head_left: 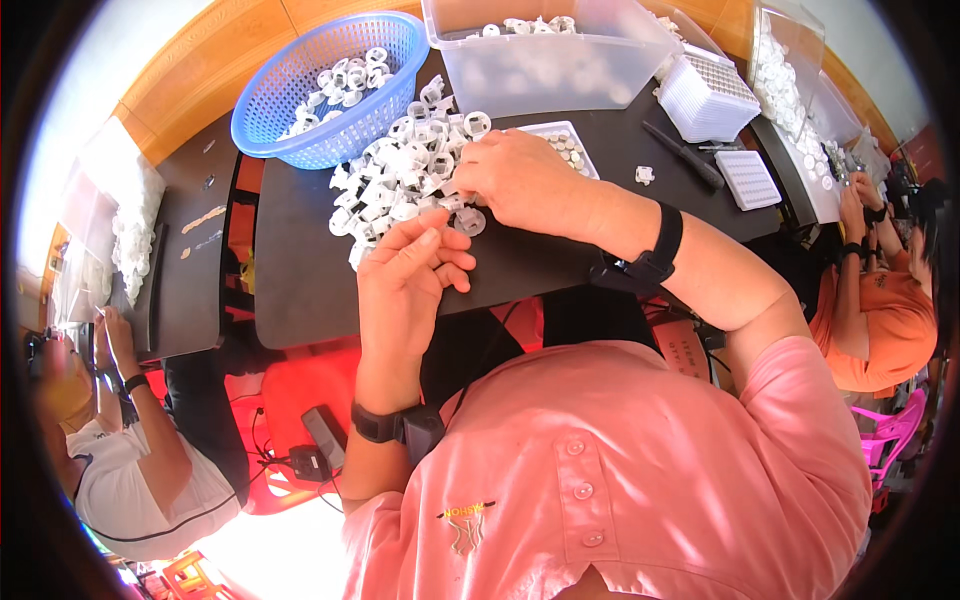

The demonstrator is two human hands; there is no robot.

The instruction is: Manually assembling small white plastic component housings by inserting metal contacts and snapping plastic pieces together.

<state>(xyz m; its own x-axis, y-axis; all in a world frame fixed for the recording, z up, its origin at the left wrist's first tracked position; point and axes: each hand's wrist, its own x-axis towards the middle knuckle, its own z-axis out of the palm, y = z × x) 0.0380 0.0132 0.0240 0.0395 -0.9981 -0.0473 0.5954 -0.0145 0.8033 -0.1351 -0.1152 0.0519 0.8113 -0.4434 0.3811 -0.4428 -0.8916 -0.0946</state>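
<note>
Both hands [410, 275] [515, 180] (fingers pinched, grip unclear) at white plastic rings [395, 180].

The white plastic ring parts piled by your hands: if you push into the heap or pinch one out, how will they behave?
The white ring parts look small, hollow and moulded, so probably light and stiff. Heaped loosely on the dark table, they would likely scatter when pushed. Round rims may let strays roll. The right hand rests on the heap; the left hand is beside it.
</note>
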